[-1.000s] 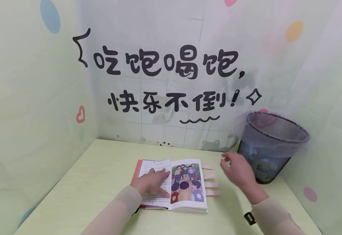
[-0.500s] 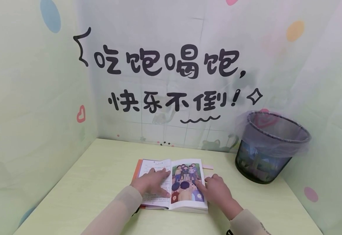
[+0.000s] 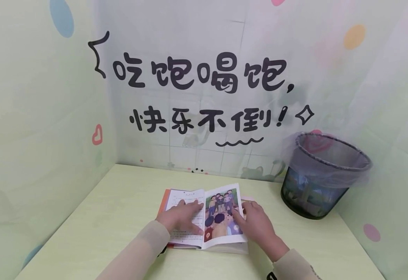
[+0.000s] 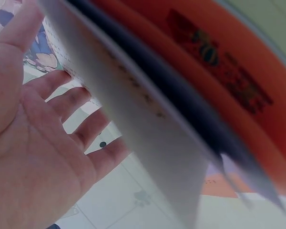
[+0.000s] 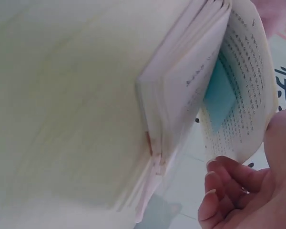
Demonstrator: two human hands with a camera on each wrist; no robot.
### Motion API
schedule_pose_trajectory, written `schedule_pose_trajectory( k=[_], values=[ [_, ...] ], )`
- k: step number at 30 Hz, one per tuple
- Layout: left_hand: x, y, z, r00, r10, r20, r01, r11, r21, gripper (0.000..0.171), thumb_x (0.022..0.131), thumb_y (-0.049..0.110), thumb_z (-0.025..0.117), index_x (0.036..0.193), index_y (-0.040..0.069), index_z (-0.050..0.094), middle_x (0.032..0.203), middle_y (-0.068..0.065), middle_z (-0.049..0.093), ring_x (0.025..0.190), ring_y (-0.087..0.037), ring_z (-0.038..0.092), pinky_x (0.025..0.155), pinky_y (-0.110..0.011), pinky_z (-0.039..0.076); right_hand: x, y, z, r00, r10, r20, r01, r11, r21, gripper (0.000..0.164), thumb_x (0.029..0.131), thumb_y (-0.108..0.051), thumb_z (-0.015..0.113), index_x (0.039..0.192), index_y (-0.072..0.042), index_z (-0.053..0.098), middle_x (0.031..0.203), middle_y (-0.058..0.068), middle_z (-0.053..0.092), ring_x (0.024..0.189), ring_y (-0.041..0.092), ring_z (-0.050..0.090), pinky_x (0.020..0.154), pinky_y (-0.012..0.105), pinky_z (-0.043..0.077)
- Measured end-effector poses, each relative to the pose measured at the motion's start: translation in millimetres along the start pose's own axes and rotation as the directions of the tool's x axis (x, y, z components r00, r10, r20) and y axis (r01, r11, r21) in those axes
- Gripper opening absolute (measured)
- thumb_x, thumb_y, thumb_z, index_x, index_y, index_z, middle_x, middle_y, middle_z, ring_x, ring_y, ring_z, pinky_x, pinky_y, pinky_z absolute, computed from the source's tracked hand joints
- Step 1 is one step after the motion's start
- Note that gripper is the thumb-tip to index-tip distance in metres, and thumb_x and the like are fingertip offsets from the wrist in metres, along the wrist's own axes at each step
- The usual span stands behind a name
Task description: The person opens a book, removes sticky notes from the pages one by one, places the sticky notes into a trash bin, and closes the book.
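Observation:
An open book (image 3: 228,248) lies on the table, its orange cover (image 3: 163,200) showing at the left edge. Across the printed left page (image 3: 189,194) rests my left hand (image 3: 181,217), fingers spread. My right hand (image 3: 260,224) pinches the right edge of the illustrated page (image 3: 221,204), which is raised off the pages beneath. In the right wrist view, that leaf's printed back (image 5: 250,95) carries a blue-green sticky note (image 5: 220,98). Pink tabs (image 3: 247,198) stick out at the book's right side, mostly hidden by my right hand.
A dark wastebasket (image 3: 316,188) with a translucent bag over its rim stands at the table's back right. The pale yellow-green table (image 3: 95,229) meets a printed curtain (image 3: 175,163) behind and at both sides.
My right hand has come left from beside the wastebasket to the book's right edge and lifted the illustrated page. My left hand stays on the left page.

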State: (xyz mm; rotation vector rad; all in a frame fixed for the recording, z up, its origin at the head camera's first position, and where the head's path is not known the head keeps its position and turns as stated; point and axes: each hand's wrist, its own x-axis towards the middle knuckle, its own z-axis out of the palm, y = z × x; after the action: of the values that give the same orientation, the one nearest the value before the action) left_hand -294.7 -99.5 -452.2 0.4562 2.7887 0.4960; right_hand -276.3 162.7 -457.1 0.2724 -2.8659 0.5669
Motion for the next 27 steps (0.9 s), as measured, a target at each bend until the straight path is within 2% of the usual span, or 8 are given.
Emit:
schedule_pose_trajectory(
  k=[5,11,14,16,19,21,24,27],
  values=[
    [0.4,-4.8,0.3,1.000,0.024,0.000,-0.024,1.000,-0.013,0.095,0.071,0.058,0.081,0.151,0.025,0.041,0.156,-0.001,0.028,0.137,-0.046,0.014,0.106,-0.069,0.021,2.1,-6.3,-4.9,0.998,-0.065,-0.007,0.066,0.989,0.129,0.032,0.101,-0.037,0.057,0.118,-0.012,0.065,0.100,-0.001,0.059,0.084,0.013,0.054,0.073,0.036,0.053],
    [-1.9,-12.8,0.0,0.997,0.079,-0.020,-0.079,0.997,-0.008,0.097,0.072,0.062,0.079,0.152,0.024,0.039,0.157,0.000,0.025,0.137,-0.048,0.013,0.104,-0.072,0.022,-2.2,-12.7,-6.0,0.991,-0.136,0.001,0.127,0.931,0.343,0.036,0.109,-0.032,0.043,0.133,-0.012,0.060,0.115,0.002,0.064,0.100,0.015,0.057,0.092,0.049,0.049],
    [-4.0,-16.4,-0.9,0.994,0.106,-0.041,-0.105,0.994,0.006,0.098,0.072,0.066,0.076,0.152,0.024,0.039,0.158,-0.001,0.024,0.137,-0.046,0.016,0.104,-0.070,0.025,-4.9,-16.0,-5.5,0.992,-0.120,0.029,0.092,0.876,0.474,0.044,0.110,-0.037,0.034,0.140,-0.012,0.055,0.110,0.000,0.067,0.097,0.014,0.060,0.092,0.048,0.049],
    [-5.4,-20.1,-1.1,0.992,0.119,-0.044,-0.118,0.993,0.010,0.100,0.070,0.070,0.075,0.152,0.023,0.039,0.158,-0.002,0.024,0.138,-0.043,0.017,0.104,-0.069,0.027,-4.6,-18.1,-4.3,0.991,-0.118,0.066,0.059,0.816,0.574,0.048,0.111,-0.040,0.028,0.142,-0.013,0.053,0.107,-0.001,0.068,0.092,0.013,0.061,0.088,0.046,0.050],
    [-8.5,-26.3,-2.5,0.993,0.115,-0.022,-0.115,0.993,-0.004,0.109,0.064,0.074,0.076,0.153,0.024,0.038,0.159,-0.003,0.021,0.139,-0.038,0.017,0.104,-0.068,0.027,-0.8,-20.8,-1.6,0.976,-0.189,0.110,0.061,0.718,0.694,0.053,0.112,-0.039,0.019,0.144,-0.011,0.050,0.119,0.004,0.065,0.100,0.016,0.061,0.087,0.046,0.050],
    [-10.5,-31.0,-3.3,0.995,0.099,-0.005,-0.100,0.995,-0.013,0.116,0.058,0.075,0.079,0.154,0.025,0.035,0.159,-0.002,0.019,0.140,-0.037,0.016,0.104,-0.069,0.026,2.0,-21.8,1.7,0.961,-0.244,0.129,0.072,0.674,0.735,0.052,0.113,-0.034,0.016,0.145,-0.009,0.048,0.126,0.009,0.062,0.106,0.021,0.059,0.090,0.050,0.050],
    [-13.2,-38.3,-4.9,0.998,0.063,0.008,-0.063,0.998,-0.004,0.124,0.053,0.074,0.082,0.155,0.024,0.032,0.159,-0.006,0.018,0.140,-0.038,0.015,0.106,-0.069,0.025,1.7,-23.4,8.0,0.954,-0.256,0.160,0.067,0.695,0.716,0.046,0.112,-0.030,0.025,0.149,-0.009,0.043,0.138,0.009,0.053,0.121,0.023,0.050,0.101,0.055,0.042],
    [-15.8,-46.1,-6.7,1.000,0.023,0.011,-0.023,1.000,0.011,0.125,0.053,0.071,0.085,0.155,0.022,0.033,0.158,-0.009,0.021,0.139,-0.041,0.015,0.105,-0.069,0.024,-1.6,-28.1,15.0,0.951,-0.251,0.181,0.094,0.792,0.603,0.046,0.108,-0.028,0.041,0.151,-0.013,0.039,0.146,0.005,0.045,0.130,0.022,0.039,0.109,0.054,0.033]
  ],
)
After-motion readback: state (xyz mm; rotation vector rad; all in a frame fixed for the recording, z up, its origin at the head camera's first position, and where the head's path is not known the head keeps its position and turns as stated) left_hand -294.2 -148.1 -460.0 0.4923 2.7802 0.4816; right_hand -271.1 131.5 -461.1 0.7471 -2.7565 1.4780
